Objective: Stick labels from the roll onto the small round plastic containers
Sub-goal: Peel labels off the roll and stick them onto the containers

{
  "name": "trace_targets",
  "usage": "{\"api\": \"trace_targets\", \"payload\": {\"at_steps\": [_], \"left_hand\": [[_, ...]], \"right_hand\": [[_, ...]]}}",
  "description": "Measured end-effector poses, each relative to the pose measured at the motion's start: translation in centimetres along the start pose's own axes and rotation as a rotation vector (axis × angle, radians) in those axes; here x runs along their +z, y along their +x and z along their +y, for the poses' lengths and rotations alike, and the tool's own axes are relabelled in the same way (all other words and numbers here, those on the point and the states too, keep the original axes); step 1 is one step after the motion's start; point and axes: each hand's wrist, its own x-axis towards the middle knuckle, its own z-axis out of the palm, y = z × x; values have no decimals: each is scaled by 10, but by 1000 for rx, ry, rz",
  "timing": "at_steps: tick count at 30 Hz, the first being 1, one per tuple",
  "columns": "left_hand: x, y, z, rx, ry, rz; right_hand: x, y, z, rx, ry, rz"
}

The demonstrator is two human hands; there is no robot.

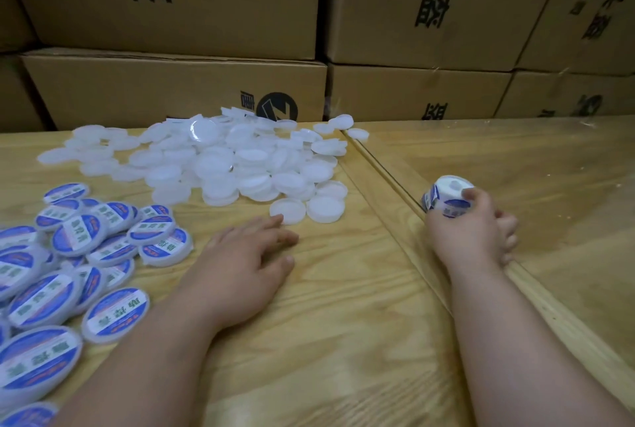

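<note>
Containers, unlabelled: big loose heap of translucent white plastic discs, mid-desk toward the far edge, a few strays spilling right along the far edge up to the raised wooden strip. Labelled containers: second pile at the left edge running to the near-left corner, each with a blue-and-white oval label on top, overlapping, some tilted. Judged by the piles, roughly a third to a half done; the plain heap looks the bigger one, so plenty left.

Label roll: small white roll with blue-printed labels, right of the wooden strip, gripped by the right hand, fingers curled round it. Can't tell if a label is already peeled.

Left hand: flat on the desk, fingers straight and slightly spread, holding nothing; fingertips touching or just short of the nearest plain container at the heap's near edge. Likely step: pulling the next blank one in.

Plain discs look shallow, smooth, light, likely to slide easily. Cardboard boxes stacked behind the far edge.
</note>
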Motion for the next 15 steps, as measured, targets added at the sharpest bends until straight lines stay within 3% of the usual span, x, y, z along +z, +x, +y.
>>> {"api": "trace_targets", "payload": {"at_steps": [6, 10, 15], "left_hand": [[0, -2, 0, -19, -43, 12], [0, -2, 1, -15, -43, 8], [1, -2, -2, -7, -51, 21]], "right_hand": [[7, 7, 4, -50, 30, -50], [8, 9, 3, -79, -79, -119], [9, 9, 4, -67, 13, -38]]}}
